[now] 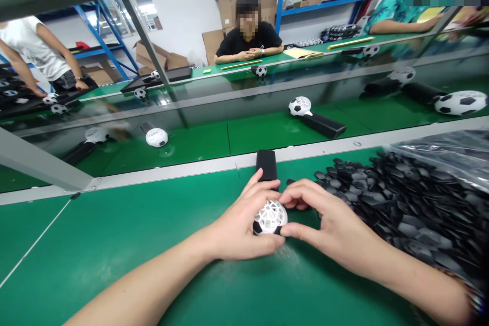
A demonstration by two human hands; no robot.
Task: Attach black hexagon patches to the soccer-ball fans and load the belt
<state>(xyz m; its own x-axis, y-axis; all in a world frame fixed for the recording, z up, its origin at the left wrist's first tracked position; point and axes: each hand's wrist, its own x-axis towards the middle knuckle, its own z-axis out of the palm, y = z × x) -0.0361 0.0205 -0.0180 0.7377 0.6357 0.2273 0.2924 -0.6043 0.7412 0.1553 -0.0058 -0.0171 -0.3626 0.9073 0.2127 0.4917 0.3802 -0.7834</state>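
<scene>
A handheld fan (272, 215) with a round white football-patterned head lies on the green bench in front of me. Its openwork grille faces up, with black patches along the near edge, and its black handle (266, 163) points away. My left hand (242, 226) is wrapped round the left side of the head, thumb along the near rim. On the right side, my right hand (324, 214) grips the head's edge between thumb and curled fingers, the thumb tip beside a black patch. Whether a loose patch is pinched there is hidden.
A large heap of loose black patches (412, 209) lies to the right, partly under clear plastic (451, 155). Beyond a metal rail (198, 161), several football fans, one of them a fan (300, 106), lie on a green conveyor (240, 132). Other people are at the far side.
</scene>
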